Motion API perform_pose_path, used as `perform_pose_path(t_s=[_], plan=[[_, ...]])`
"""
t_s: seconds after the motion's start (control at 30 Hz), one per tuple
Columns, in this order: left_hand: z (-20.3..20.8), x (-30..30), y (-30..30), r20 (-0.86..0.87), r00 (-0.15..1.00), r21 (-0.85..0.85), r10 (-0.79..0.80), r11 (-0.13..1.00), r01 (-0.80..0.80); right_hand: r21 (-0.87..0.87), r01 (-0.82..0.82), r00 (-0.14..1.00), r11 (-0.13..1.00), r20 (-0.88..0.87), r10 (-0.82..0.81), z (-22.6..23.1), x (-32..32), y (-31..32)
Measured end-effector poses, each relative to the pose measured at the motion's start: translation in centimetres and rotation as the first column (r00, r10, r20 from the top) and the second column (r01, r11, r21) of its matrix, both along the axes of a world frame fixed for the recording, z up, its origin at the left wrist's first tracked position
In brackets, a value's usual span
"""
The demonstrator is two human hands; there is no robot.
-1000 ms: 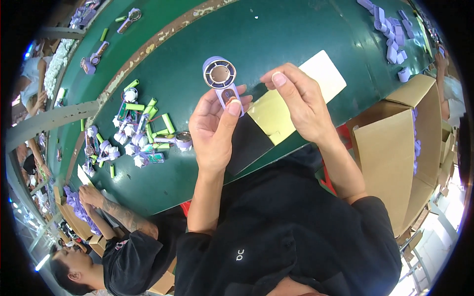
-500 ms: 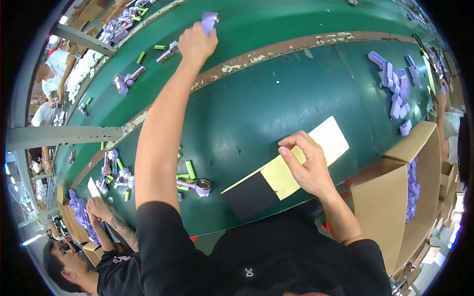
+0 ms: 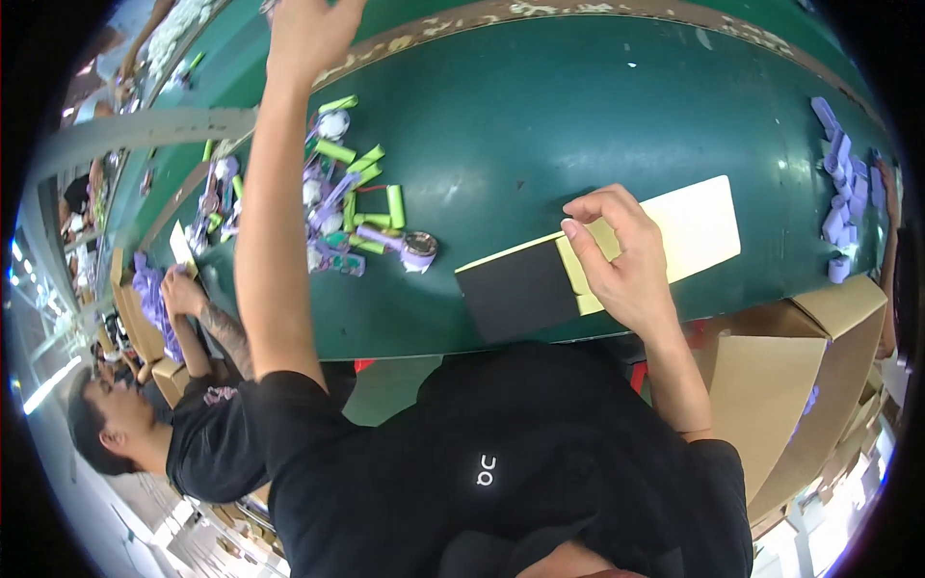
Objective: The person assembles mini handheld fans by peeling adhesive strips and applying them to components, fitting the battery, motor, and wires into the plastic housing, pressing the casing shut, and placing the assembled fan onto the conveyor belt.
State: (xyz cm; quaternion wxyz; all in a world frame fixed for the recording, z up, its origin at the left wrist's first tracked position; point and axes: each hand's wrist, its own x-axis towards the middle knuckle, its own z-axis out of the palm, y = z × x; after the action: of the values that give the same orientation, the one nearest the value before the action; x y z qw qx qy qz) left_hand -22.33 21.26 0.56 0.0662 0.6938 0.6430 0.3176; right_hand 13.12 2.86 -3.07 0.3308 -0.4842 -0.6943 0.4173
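Note:
My left hand reaches far out across the raised edge strip, with its fingertips cut off by the top of the picture. Its thumb is spread apart, and nothing shows in the visible part of the hand. My right hand is over a long pale-yellow sheet whose left part is covered by a black panel. Thumb and forefinger are curled nearly tip to tip; anything between them is too small to make out. Left of the sheet lies a purple part with a round metal end.
Wired parts with green cylinders are heaped beside my left forearm. Purple plastic pieces lie at the right on the green table. An open cardboard box stands at the near right. A co-worker sits at the left.
My left hand has moved left, and the purple part it held no longer shows in it. The view has shifted, revealing more of the heap. My right hand keeps its curled pose over the sheet.

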Motion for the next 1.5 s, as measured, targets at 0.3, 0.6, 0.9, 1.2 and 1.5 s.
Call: perform_pose_path(t_s=[0.3,0.6,0.9,1.2,1.5], plan=[[-2.1,0.6,-24.0,0.333,0.911,0.026,0.242,0.964,-0.265,0.152,-0.250,0.968,0.956,0.030,0.248,-0.5,-7.4,-2.5],[1.4,6.4,-21.1,0.411,0.912,0.080,0.005,0.996,-0.042,0.240,-0.337,0.935,0.910,0.198,0.294,-3.1,-11.4,-2.9],[5.9,24.7,-11.3,0.273,0.756,0.164,-0.595,0.803,0.573,0.132,0.086,0.996,0.988,0.006,-0.088,-0.6,3.7,1.3],[-2.2,30.0,-7.4,0.211,0.796,0.084,-0.567,0.822,0.563,-0.069,-0.146,0.666,0.987,0.730,0.150,2.3,11.9,11.3],[-7.3,29.1,-9.8,0.210,0.845,0.101,-0.492,0.871,0.482,0.256,0.233,0.554,0.938,0.758,-0.345,3.3,32.1,24.0]])
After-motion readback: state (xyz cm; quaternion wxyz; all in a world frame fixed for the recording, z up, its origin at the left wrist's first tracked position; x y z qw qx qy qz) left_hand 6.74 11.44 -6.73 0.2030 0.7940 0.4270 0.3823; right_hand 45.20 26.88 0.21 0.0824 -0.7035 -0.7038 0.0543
